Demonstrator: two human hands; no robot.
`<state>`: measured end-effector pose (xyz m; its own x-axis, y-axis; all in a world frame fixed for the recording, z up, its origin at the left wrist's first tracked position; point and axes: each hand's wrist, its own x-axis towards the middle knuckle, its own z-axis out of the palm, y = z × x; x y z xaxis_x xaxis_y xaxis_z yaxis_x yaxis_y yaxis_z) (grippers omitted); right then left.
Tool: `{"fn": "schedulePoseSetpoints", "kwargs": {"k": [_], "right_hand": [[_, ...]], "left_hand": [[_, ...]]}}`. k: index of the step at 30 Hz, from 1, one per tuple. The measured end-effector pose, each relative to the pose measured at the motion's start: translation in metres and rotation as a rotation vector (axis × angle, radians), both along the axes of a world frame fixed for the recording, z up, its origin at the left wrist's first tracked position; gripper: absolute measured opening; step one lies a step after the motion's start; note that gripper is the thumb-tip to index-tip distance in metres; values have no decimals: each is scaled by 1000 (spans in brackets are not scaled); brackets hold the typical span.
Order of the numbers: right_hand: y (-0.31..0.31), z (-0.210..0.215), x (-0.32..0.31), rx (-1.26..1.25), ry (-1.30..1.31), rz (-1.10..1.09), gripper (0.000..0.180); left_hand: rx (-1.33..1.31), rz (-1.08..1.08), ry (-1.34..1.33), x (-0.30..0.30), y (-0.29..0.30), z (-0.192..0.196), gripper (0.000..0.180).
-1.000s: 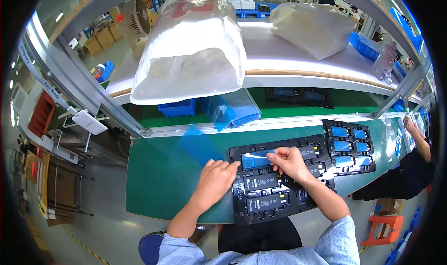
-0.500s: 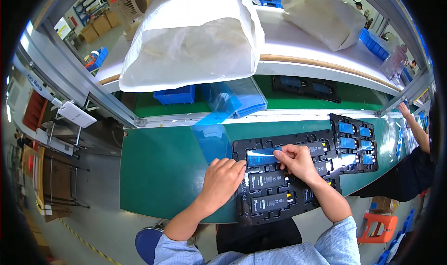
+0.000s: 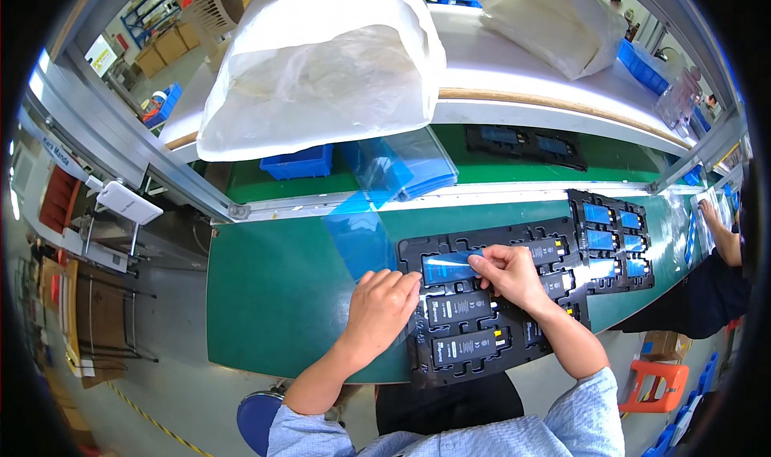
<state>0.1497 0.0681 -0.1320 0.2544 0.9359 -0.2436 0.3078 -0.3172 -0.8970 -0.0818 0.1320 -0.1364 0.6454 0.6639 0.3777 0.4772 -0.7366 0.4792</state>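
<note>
A blue film strip lies long-side left to right over the top slot of the black tray on the green worktop. The right hand pinches the strip's right end; the left hand rests flat, fingers spread, on the tray's left edge. Behind, a stack of clear blue sleeves leans by a blue bin — above them, two white plastic bags.
</note>
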Motion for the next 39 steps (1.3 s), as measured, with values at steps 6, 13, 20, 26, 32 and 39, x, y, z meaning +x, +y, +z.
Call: {"fn": "schedulePoseSetpoints", "kwargs": {"k": [6,13,20,26,32,39], "right_hand": [[0,2,-1,13,-9,20,24],[2,7,-7,41,-103,2,24],[3,2,-8,143,-180,6,24],[5,-11,-6,240,-372,37,21],[1,12,-5,393,-749,-35,43],[1,19,19,472,-195,87,16]], "left_hand": [[56,-64,80,0,0,-1,25],[80,-124,147,-1,1,-2,31],[103,-132,131,2,2,-3,30],[107,-127,121,2,1,-3,30],[31,-111,32,-6,5,4,27],[-226,-215,-506,-25,14,41,31]]}}
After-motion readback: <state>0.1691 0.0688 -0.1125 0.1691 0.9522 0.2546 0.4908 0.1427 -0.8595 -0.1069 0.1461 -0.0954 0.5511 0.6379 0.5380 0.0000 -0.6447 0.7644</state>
